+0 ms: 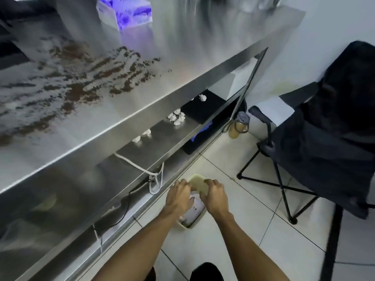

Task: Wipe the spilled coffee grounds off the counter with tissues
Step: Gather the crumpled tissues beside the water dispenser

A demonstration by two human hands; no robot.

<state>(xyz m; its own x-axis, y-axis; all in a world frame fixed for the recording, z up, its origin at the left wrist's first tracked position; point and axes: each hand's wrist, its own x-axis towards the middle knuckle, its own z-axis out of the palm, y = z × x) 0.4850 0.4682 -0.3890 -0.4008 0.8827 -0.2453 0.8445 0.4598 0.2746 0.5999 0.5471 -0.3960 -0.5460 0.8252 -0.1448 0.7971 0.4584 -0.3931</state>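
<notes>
Down by the floor, the left grip (178, 196) and right grip (215, 196) each curl fingers round an edge of the pale lid (197, 185) (tilted up) of a small bin (182, 225). Coffee grounds (81, 78) lie smeared across the bench (142, 94), with the tissue box (125, 12) at its far side.

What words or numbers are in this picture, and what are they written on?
Nothing here reads clearly.
On the tissue box on the counter: purple print, too blurred to read.
On the white paper in the floor bin, under the lid that the right hand holds: a few dark marks, too small to read.
On the bottle by the chair: no readable label.
</notes>
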